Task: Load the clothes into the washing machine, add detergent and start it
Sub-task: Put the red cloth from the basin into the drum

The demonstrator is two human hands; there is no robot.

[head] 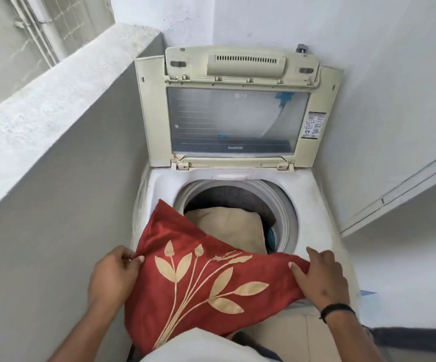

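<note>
Drum (pixel 237 199), beige laundry (pixel 227 226) half-hidden

The washing machine (pixel 237 178) is a cream top-loader and its lid (pixel 237 113) stands open, upright against the far wall, with a clear window in it. In the round drum (pixel 237 202) lies a beige cloth (pixel 227 226), and a bit of blue cloth (pixel 271 237) shows at its right. A red cushion cover (pixel 198 278) with beige leaf embroidery lies spread over the near left edge of the opening.
</note>
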